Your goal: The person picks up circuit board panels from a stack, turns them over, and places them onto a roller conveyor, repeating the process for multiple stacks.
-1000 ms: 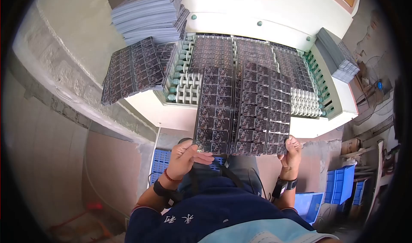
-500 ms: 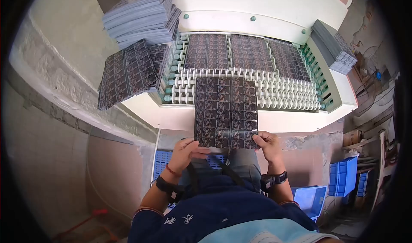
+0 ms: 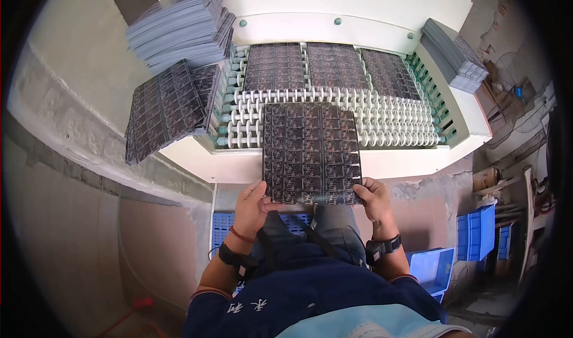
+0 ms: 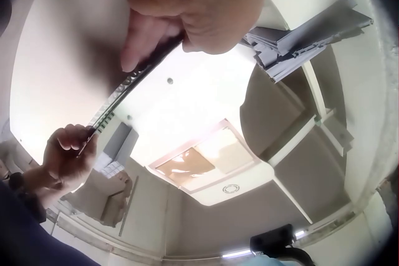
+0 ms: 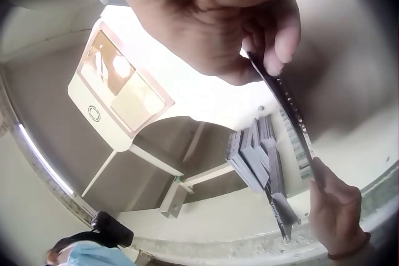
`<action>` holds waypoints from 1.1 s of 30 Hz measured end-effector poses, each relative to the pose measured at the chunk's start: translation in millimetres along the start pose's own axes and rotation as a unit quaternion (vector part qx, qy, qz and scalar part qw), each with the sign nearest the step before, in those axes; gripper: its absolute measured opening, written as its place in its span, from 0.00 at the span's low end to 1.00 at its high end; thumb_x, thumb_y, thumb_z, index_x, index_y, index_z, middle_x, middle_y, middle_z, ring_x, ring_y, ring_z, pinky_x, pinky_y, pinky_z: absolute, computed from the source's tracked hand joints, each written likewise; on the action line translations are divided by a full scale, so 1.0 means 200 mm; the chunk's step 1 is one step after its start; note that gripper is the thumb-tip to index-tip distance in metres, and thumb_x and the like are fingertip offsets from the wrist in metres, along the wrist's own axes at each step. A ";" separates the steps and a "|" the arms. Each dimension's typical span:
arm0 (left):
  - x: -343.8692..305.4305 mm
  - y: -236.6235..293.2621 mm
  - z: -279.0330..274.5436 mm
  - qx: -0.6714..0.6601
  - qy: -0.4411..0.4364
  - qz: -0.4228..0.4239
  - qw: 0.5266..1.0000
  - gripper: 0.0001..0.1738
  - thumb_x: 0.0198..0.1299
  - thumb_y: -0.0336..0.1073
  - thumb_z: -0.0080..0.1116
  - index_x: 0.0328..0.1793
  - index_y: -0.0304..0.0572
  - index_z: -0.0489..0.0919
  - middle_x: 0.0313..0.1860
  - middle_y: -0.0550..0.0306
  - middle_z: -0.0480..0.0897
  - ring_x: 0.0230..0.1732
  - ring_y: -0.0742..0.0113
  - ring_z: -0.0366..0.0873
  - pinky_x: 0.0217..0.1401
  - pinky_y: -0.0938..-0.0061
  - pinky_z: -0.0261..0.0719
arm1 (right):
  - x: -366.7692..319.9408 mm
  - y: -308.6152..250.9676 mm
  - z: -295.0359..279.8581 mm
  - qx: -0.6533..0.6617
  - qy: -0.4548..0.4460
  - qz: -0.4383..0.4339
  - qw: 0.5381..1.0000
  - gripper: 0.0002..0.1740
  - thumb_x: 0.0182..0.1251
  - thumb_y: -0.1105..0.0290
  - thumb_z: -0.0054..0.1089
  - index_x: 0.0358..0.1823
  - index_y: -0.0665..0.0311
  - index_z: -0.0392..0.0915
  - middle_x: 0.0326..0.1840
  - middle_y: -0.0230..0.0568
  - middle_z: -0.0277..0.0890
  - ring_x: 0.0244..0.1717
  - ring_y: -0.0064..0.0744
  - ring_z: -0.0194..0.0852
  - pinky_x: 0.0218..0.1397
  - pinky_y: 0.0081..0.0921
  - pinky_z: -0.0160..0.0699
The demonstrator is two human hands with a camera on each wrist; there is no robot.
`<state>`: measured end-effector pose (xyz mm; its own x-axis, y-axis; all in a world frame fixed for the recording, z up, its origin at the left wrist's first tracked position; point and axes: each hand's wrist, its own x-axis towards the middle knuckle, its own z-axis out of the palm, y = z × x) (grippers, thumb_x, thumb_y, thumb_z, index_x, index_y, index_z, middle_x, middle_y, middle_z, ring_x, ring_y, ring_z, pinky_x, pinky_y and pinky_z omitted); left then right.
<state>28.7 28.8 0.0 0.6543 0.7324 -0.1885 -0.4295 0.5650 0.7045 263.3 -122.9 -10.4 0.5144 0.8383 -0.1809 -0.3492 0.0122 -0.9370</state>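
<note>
A dark circuit board panel (image 3: 310, 153), patterned in repeated rectangles, is held level in front of the person in the head view. The left hand (image 3: 250, 208) pinches its near left corner, thumb above and fingers beneath. At the near right corner the right hand (image 3: 375, 201) grips with the thumb on top. Seen edge-on in the right wrist view, the panel (image 5: 290, 107) runs between both hands. Its far part overlaps the roller conveyor (image 3: 394, 123) in the head view. More panels (image 3: 331, 66) lie in a row on the rollers farther back.
At the back left stands a tall stack of panels (image 3: 179, 28), with loose panels (image 3: 164, 108) leaning in front. Another stack (image 3: 456, 57) sits at the conveyor's right end. Blue crates (image 3: 476, 233) are on the right. A white machine housing (image 3: 358, 4) rises behind the rollers.
Two overlapping panels spread side by side have come together into one narrower outline. The right hand moved left, and both drew back, uncovering the near rollers. Over the last half second little changed.
</note>
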 end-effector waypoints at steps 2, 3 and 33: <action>0.00 0.00 -0.02 -0.004 0.012 0.006 1.000 0.13 0.62 0.32 0.44 0.47 0.29 0.72 0.39 0.47 0.79 0.36 0.57 0.80 0.33 0.64 0.84 | -0.03 -0.07 -0.03 0.028 0.025 0.012 0.999 0.04 0.58 0.78 0.51 0.32 0.73 0.73 0.26 0.39 0.75 0.19 0.21 0.72 0.18 0.15 0.75; 0.00 0.01 -0.04 -0.010 0.027 0.013 1.000 0.13 0.61 0.32 0.44 0.46 0.29 0.72 0.39 0.47 0.79 0.35 0.57 0.80 0.32 0.65 0.84 | -0.03 -0.10 -0.06 0.055 0.047 0.025 0.997 0.05 0.59 0.78 0.49 0.32 0.75 0.73 0.26 0.41 0.75 0.20 0.23 0.73 0.17 0.16 0.78; 0.23 0.21 -0.14 0.094 0.155 0.058 0.982 0.18 0.62 0.38 0.45 0.48 0.26 0.65 0.36 0.40 0.77 0.33 0.51 0.80 0.26 0.64 0.83 | 0.14 -0.34 -1.09 -0.048 0.302 -0.117 0.945 0.10 0.61 0.71 0.52 0.37 0.73 0.76 0.24 0.36 0.76 0.15 0.18 0.70 0.10 0.10 0.69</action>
<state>23.3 96.7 2.8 0.3750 0.8846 -0.2773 -0.3485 0.4117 0.8421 472.1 -219.3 -17.1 0.9319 0.3547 -0.0763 -0.1131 0.0841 -0.9900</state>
